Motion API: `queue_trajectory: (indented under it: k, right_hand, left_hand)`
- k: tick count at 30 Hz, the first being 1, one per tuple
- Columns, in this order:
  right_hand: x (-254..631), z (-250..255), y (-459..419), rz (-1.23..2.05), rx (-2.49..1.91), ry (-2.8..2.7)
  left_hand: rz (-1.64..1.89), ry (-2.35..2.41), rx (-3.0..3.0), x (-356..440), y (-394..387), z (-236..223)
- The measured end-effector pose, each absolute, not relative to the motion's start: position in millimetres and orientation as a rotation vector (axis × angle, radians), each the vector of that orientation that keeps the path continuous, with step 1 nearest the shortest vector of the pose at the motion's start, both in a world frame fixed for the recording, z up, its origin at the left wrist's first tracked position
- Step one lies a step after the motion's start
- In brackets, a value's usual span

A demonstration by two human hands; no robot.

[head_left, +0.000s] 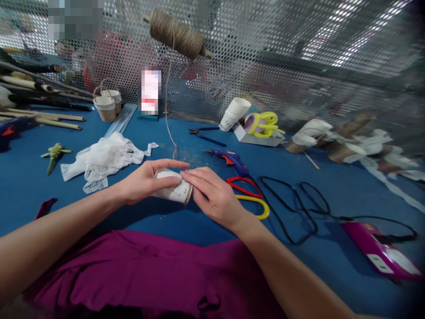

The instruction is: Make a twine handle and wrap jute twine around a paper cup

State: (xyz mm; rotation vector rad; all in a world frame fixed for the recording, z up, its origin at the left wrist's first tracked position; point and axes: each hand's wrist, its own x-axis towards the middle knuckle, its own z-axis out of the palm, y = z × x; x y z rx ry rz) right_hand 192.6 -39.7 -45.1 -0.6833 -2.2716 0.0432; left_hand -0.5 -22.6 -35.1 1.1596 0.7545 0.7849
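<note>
A white printed paper cup [173,195] lies on its side between my hands, with a brown edge that looks like twine at its right end. My left hand [141,181] is wrapped round it, thumb on top and index finger stretched over the far side. My right hand [215,195] is closed, its fingertips pinched at the cup's brown edge, where the twine seems to end. This twine [168,110] hangs from a spool [177,34] on the mesh and passes out of sight behind my left fingers.
To the right lie a blue glue gun [229,158], scissors [257,206] with red and yellow handles, black cord and a magenta power strip [381,250]. Pliers [209,135] and stacked cups [235,114] are behind. Crumpled white material [106,155] and small twine-trimmed buckets [105,108] stand left.
</note>
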Motion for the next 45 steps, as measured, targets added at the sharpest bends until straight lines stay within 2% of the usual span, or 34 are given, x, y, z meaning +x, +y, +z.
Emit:
queue_trajectory:
  k: [12,18,27,38,41,45]
  right_hand:
    - [194.6,-40.6,-42.3,0.642,-0.88,-2.111]
    - [194.4,-40.8,-43.2,0.8,-0.949,-1.966]
    - [191.2,-39.4,-45.8,0.473,-0.884,-2.07]
    - [192.1,-38.2,-44.9,0.587,-0.904,-2.052]
    - [208.4,-31.9,-34.4,0.408,-1.134,-1.95]
    - [248.6,-26.8,-3.7,-0.001,-1.899,-1.614]
  left_hand:
    - [0.849,0.824,1.381,-0.5,-22.9,-40.2]
    - [0.867,0.849,1.385,0.7,-26.1,-37.6]
    - [0.914,0.865,1.602,3.3,-28.7,-39.1]
    - [0.865,0.934,1.557,3.4,-28.1,-40.9]
    - [0.86,0.947,1.505,3.6,-28.2,-39.6]
    - [0.875,0.978,1.497,2.8,-28.5,-38.8]
